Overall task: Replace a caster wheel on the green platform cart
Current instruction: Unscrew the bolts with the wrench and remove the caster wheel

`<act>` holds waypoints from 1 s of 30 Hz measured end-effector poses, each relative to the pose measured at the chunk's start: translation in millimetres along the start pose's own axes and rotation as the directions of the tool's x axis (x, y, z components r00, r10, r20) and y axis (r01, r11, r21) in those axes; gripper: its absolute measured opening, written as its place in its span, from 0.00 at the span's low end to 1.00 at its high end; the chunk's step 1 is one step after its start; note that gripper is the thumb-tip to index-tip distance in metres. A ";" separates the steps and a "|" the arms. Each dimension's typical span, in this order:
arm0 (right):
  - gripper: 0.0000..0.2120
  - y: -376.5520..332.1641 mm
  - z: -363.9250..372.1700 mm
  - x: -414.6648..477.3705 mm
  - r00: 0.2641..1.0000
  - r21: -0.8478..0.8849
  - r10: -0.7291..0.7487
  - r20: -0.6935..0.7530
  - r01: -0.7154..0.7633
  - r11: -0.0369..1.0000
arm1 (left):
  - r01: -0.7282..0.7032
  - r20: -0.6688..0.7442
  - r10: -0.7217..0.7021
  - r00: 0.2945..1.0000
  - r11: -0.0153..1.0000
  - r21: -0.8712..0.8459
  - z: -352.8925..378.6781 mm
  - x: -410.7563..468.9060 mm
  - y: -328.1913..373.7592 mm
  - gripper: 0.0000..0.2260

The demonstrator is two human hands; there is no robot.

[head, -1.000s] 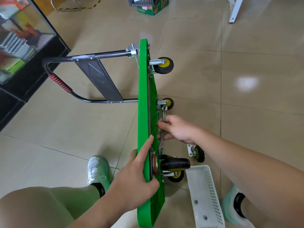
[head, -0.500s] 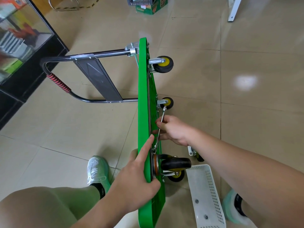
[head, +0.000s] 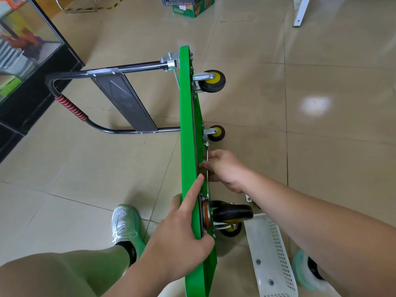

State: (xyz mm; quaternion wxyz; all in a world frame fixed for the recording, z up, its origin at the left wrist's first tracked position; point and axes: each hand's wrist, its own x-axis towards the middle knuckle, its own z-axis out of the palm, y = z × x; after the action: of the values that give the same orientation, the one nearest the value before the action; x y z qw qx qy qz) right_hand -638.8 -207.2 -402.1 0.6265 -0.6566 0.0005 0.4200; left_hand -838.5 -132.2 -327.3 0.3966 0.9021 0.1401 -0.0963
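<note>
Left grip [head: 184, 239] clamps the stiff, probably tippy cart [head: 186, 103] by its rim, likely the steadiest hold; right grip [head: 225, 168] curls round the slim wrench [head: 207, 149].

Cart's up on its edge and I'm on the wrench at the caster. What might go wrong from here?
The cart stands on edge, steadied by the left hand; a hard pull may tip it.
The right hand holds the wrench close against the cart; a slip may bang knuckles.
The basket lies by the foot and may get kicked.
</note>
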 end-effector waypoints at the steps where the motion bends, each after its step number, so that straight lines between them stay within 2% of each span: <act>1: 0.10 0.1 0.2 0.3 1.000 -0.027 -0.017 -0.012 0.017 1.000 | 0.001 0.002 -0.001 1.000 1.000 0.000 -0.2 -0.1 0.5 0.49; 3: 0.12 0.4 -0.1 0.5 0.999 -0.061 -0.033 -0.030 0.031 0.998 | 0.003 0.006 -0.003 1.000 1.000 0.001 -1.0 -0.4 1.6 0.49; 8: 0.10 -6.7 -6.4 4.3 1.000 -0.017 0.001 -0.027 -0.002 1.000 | 0.010 0.015 -0.010 1.000 1.000 0.007 -2.2 -0.9 3.0 0.49; 12: 0.12 -11.9 -7.8 6.1 0.999 -0.058 0.034 -0.010 -0.034 0.998 | 0.015 0.021 -0.016 1.000 1.000 0.004 -1.4 -0.2 2.5 0.49; 18: 0.12 -14.8 -7.2 11.3 0.999 -0.019 0.018 0.032 -0.017 1.000 | 0.015 0.017 -0.015 1.000 1.000 0.006 -0.6 -0.1 0.8 0.50; 30: 0.17 -7.5 -4.2 14.2 1.000 -0.008 0.014 -0.010 -0.014 1.000 | 0.019 0.040 -0.018 0.999 1.000 -0.007 -4.0 -0.3 1.8 0.50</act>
State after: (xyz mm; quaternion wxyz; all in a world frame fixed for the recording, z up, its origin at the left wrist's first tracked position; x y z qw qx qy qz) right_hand -623.4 -201.5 -404.4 0.6209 -0.6612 0.0065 0.4210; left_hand -837.9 -130.4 -323.3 0.4017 0.8972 0.1407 -0.1175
